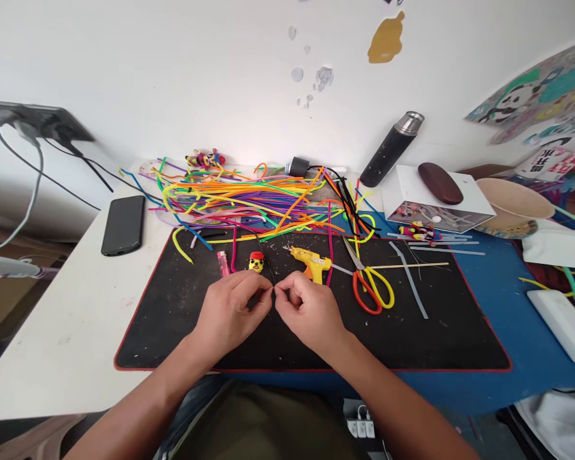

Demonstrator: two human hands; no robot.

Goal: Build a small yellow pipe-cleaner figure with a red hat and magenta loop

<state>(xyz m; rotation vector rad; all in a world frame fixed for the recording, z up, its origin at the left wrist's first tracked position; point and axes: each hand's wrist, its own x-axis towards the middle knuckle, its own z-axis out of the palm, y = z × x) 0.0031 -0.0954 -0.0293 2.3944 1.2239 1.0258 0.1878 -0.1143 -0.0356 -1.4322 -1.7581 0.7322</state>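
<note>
Over the dark mat, my left hand [233, 311] and my right hand [311, 311] meet, thumb and fingertips pinched together on each. Between them they hold a thin black pipe cleaner [267, 260], its free length slanting up and away past the fingers. Just beyond my left hand sits a small yellow figure head [255, 261] with a red top. A pink lighter [223, 263] lies to its left, partly behind the hand. Beyond my right hand is a yellow glue gun [311, 260], lying on its side. Scissors [371, 284] with red and yellow handles lie farther right.
A heap of coloured pipe cleaners [249, 198] spreads along the wall. The phone [123, 225] lies left of the mat [172, 326]. At the back right stand a black flask [391, 150] and a white box [400, 191]. Clear glue sticks [412, 281] lie right of the scissors.
</note>
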